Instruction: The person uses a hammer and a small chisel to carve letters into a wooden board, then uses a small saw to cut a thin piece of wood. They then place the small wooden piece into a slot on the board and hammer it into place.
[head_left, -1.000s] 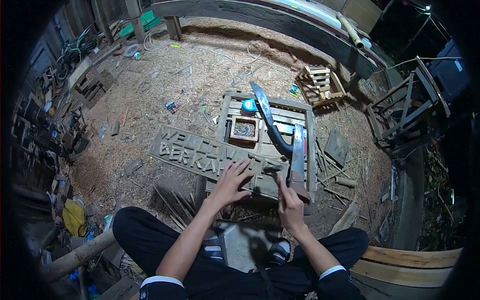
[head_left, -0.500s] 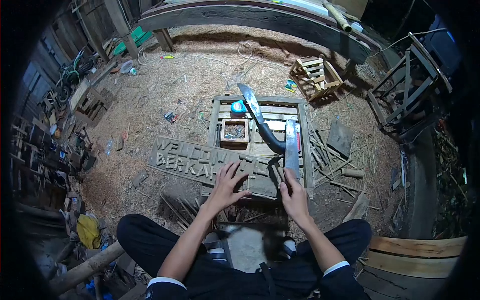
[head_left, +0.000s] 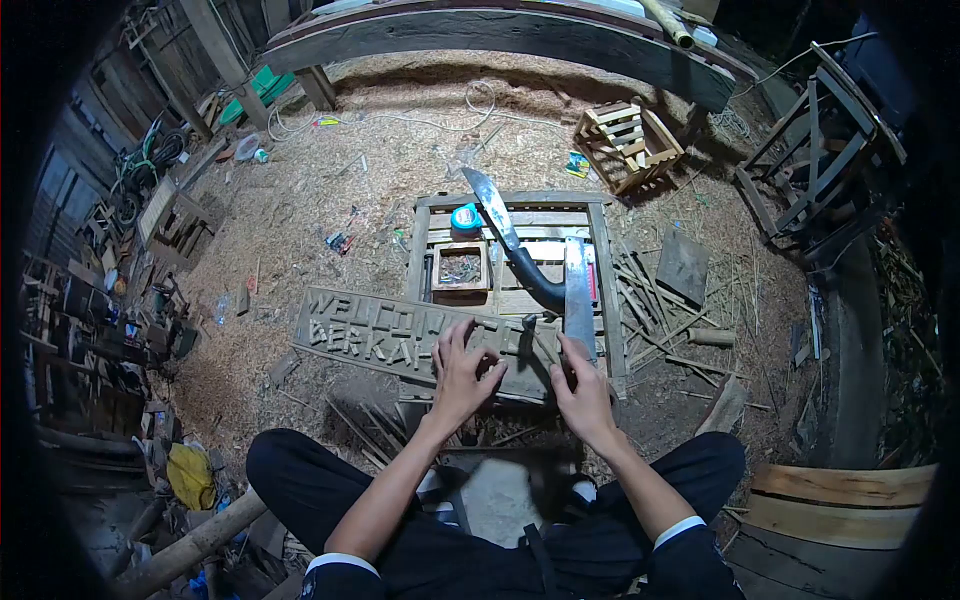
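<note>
- The left hand (head_left: 462, 382) is spreading over the lettered board (head_left: 522, 378), thumb and fingers apart.
- The right hand (head_left: 584, 398) is curling beside the hammer (head_left: 540, 342)'s handle; whether it is gripping, I cannot tell.
- The board is lying across the slatted table (head_left: 414, 250)'s near side.

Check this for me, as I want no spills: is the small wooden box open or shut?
Open: no lid covers the small wooden box, and small loose pieces show inside its walls.
</note>
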